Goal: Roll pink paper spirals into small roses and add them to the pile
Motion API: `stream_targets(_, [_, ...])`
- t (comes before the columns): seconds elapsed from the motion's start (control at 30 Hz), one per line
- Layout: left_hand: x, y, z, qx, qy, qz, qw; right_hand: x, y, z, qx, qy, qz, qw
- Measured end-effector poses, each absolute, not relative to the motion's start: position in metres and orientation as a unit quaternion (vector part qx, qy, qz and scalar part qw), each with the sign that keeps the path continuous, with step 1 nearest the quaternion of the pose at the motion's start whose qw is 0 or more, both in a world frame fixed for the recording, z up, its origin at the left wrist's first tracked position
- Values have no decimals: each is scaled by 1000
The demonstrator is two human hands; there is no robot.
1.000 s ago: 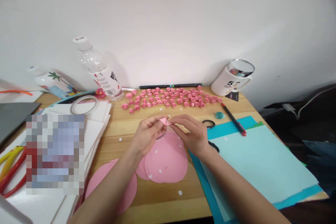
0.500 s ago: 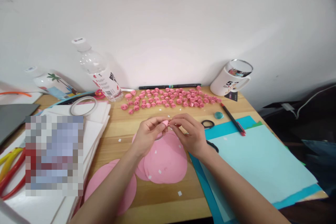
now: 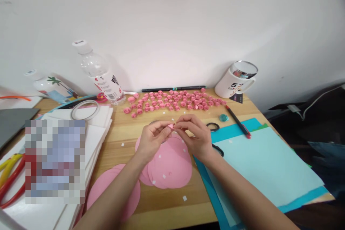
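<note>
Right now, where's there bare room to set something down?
Wood shows bare in front, between the pink circles and the blue sheets, and left of your left hand, beside the white papers; each patch carries a white scrap. It's crowded at the back, where pink rolls spread.

Pink ppr (image 3: 170, 126) btwn both hands (image 3: 151, 138)

We read a black numeral 5 on the white mug (image 3: 224, 87); the character to its right is partly hidden, and the gold script below is illegible. On the clear bottle (image 3: 98, 70), we note bold black characters and a barcode, unreadable. Print on the dark card (image 3: 237, 98) is too small.
</note>
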State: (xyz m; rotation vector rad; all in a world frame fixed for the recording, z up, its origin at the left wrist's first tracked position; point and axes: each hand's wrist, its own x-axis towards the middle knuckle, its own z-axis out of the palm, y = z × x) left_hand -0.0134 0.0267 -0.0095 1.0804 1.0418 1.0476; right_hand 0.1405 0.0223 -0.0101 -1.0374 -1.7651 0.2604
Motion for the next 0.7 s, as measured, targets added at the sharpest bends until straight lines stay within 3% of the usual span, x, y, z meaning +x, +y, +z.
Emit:
stream_targets(0.3, [-14,27,-10,449,408,463,646,133,16,-15,-443,-696,127,552])
stream_targets(0.53, [-13,27,-6,428,424,483,636,137,18,-20,-415,-747,62,516])
stream_targets(0.7, [-10,27,-2,386,433,484,655,134,20,-19,-396,-754,90,516])
